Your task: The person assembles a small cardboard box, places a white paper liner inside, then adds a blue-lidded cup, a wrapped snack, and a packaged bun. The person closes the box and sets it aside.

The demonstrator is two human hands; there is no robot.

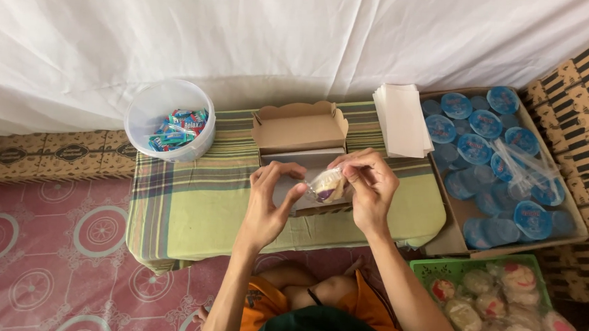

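Both hands meet over the open box (301, 128) at the middle of the worktop (190, 207). The right hand (369, 185) pinches a wrapped snack (327, 185) between thumb and fingertips; the left hand (268, 201) is half open, its thumb touching the wrapper. A tub (149, 109) of candies sits at ten o'clock, a napkin stack (403, 119) at two, and a carton (458, 216) of sealed cups at three.

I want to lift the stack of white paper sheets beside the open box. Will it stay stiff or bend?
The paper stack probably bends: the sheets look thin and loose. Its edges fan out, so sheets may slide apart. It overhangs the tray of blue-lidded cups, so a push could tip it.
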